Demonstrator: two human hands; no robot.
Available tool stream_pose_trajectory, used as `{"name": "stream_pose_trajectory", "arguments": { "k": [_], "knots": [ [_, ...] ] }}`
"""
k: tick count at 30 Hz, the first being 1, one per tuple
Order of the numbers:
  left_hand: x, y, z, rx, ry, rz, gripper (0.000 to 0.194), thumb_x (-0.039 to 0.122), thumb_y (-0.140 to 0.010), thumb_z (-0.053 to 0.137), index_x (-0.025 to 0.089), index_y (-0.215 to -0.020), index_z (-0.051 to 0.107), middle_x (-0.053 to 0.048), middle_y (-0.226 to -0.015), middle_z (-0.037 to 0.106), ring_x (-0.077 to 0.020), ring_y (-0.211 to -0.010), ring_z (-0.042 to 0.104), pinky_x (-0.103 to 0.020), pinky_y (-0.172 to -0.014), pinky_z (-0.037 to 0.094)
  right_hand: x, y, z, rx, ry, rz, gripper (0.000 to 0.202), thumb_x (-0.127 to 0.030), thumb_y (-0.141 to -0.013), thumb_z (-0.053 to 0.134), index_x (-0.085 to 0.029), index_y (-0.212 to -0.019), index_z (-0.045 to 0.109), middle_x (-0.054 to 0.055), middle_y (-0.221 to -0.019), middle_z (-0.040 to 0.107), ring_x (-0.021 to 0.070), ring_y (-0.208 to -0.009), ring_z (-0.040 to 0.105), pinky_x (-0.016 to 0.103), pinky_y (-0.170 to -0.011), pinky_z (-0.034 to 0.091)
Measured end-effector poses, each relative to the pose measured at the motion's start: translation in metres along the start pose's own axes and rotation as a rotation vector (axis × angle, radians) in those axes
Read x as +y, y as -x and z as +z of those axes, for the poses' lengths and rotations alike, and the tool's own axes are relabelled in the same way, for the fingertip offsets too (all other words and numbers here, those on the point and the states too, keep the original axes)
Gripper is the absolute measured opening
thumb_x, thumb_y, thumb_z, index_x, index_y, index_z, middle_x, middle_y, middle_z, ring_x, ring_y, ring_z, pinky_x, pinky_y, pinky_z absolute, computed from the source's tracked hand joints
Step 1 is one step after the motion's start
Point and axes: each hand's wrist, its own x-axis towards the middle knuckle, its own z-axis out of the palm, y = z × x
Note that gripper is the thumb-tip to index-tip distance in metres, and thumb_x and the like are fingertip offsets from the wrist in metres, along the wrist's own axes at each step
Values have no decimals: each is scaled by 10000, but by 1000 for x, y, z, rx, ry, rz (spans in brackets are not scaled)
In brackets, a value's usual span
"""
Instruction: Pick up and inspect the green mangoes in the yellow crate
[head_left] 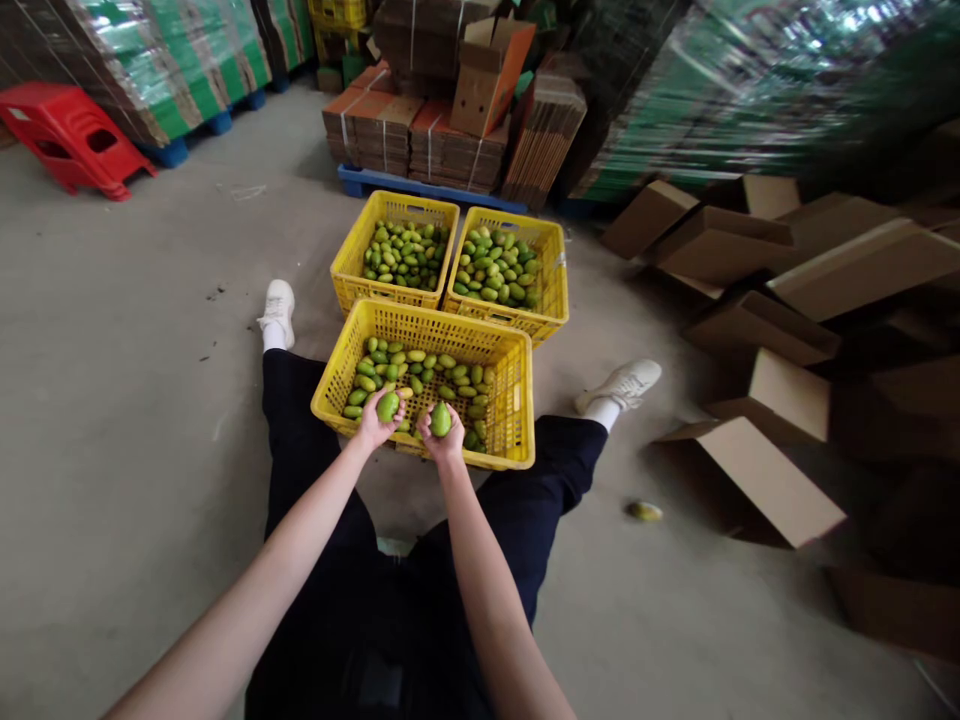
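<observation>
My left hand [373, 428] is closed around a green mango [388, 406], above the near yellow crate [520, 400]. A yellower mango [406, 393] shows at its fingertips; I cannot tell whether it is held or lies behind them. Beside it, my right hand [447, 444] grips another green mango [440, 420], its fingers wrapped round the sides. Under both hands, several green and yellowish mangoes [365, 383] lie loosely over the crate's slotted floor, part of which shows bare. The crate stands between my outstretched legs.
Two more yellow crates, a left one [347, 262] and a right one [553, 285], hold mangoes just beyond. Cardboard boxes [757, 470] lie scattered at right, near a mango [643, 511] on the floor. Flattened cartons [375, 135] sit on a blue pallet; a red stool [75, 135] stands far left.
</observation>
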Motion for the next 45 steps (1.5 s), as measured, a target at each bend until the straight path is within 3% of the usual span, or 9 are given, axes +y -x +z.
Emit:
{"name": "stream_pose_trajectory", "arguments": {
  "k": [7, 13, 18, 26, 34, 40, 45],
  "knots": [
    [1, -2, -3, -3, 33, 15, 348, 298, -952, 368, 110, -801, 620, -68, -652, 595, -103, -526, 551, -168, -423, 446, 2, -3, -2, 44, -45, -37, 279, -303, -869, 379, -194, -702, 574, 2, -551, 551, 117, -460, 494, 210, -412, 424],
    [0, -4, -5, 0, 37, 8, 306, 299, -936, 402, 120, -820, 621, -67, -662, 602, -115, -555, 573, -185, -454, 478, 3, -2, 0, 47, -64, -50, 407, -470, -924, 380, -195, -706, 585, -7, -515, 528, 106, -442, 478, 197, -409, 423],
    [0, -3, -4, 4, 37, -3, 264, 294, -914, 448, 118, -822, 622, -59, -651, 595, -111, -546, 569, -179, -452, 474, 2, -3, -1, 92, -87, -54, 554, -542, -954, 248, -197, -715, 608, -1, -482, 514, 112, -420, 482, 202, -392, 422],
    [0, -1, -2, 6, 32, -5, 262, 291, -903, 465, 109, -792, 619, -61, -642, 594, -105, -534, 564, -165, -458, 465, 1, -5, 0, 138, -94, -53, 362, -270, -917, 323, -176, -716, 609, 1, -491, 544, 107, -437, 512, 184, -401, 432],
    [0, -1, -2, 12, 42, -8, 299, 287, -921, 415, 108, -804, 624, -71, -643, 601, -112, -536, 566, -174, -453, 465, 2, -4, 0, 139, -85, -69, 324, -272, -860, 336, -179, -678, 588, 9, -507, 541, 115, -439, 502, 190, -383, 411],
    [0, 1, 0, 16, 65, 0, 286, 281, -913, 423, 107, -803, 622, -67, -646, 595, -111, -541, 564, -175, -443, 466, 1, -5, 1, 146, -44, -83, 310, -317, -886, 371, -190, -693, 577, -4, -516, 551, 115, -441, 506, 197, -390, 420],
    [0, 10, 4, -5, 86, 10, 353, 302, -944, 370, 98, -781, 608, -60, -616, 564, -75, -446, 469, -134, -344, 370, -3, -3, 11, 136, 9, -108, 246, -306, -859, 433, -199, -684, 568, -14, -526, 566, 117, -437, 517, 193, -360, 391]
  ]
}}
